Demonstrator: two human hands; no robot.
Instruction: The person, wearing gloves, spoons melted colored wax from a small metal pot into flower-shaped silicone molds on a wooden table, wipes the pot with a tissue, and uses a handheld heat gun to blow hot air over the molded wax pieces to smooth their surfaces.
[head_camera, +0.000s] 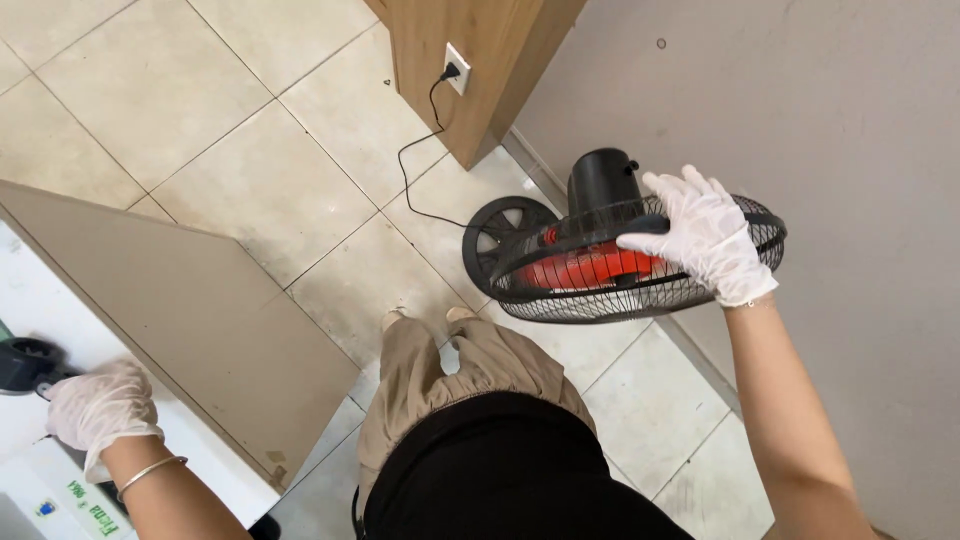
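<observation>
Clearly, with only the right hand (706, 246) clutching the fan (620, 262) cage at three o'clock while the left hand (98, 408) curls round a dark tool (24, 364), the plugged cord (412, 160) may snag and tip it.

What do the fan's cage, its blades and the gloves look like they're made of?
Fan cage: thin black wire, probably painted metal, seen in its fine ribs. Blades: glossy red-orange, likely plastic. Gloves on the right hand and left hand: thin whitish wrinkled film, probably latex or similar.
</observation>
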